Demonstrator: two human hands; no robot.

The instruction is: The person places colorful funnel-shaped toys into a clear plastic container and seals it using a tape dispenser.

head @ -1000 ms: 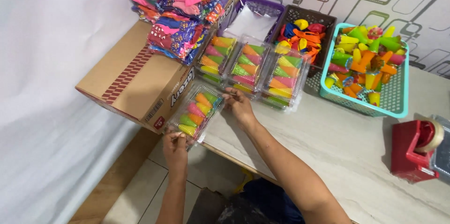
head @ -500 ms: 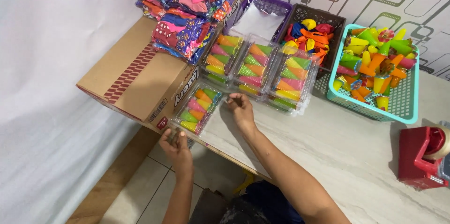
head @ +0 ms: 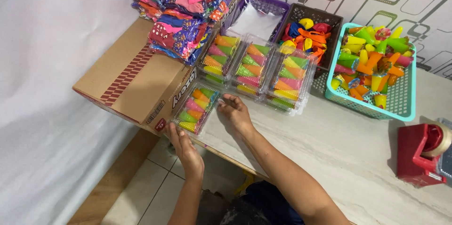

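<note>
A clear plastic box of coloured cones [head: 195, 107] lies at the table's front-left corner, against a cardboard carton [head: 136, 81]. My left hand [head: 181, 146] touches the box's near edge from below the table edge. My right hand [head: 237, 114] rests on the table at the box's right side, fingertips against it. Behind it stand three stacks of the same filled clear boxes [head: 256, 67] in a row.
Bags of colourful packets [head: 181, 13] are piled on the carton. A purple basket [head: 261, 13], a dark basket of balloons [head: 308, 34] and a teal basket of coloured cones [head: 376, 67] line the back. A red tape dispenser [head: 421, 152] stands at right.
The clear box has been slid closer to the carton at the table corner. Both hands stay at the box; the left hand has risen toward its near edge.
</note>
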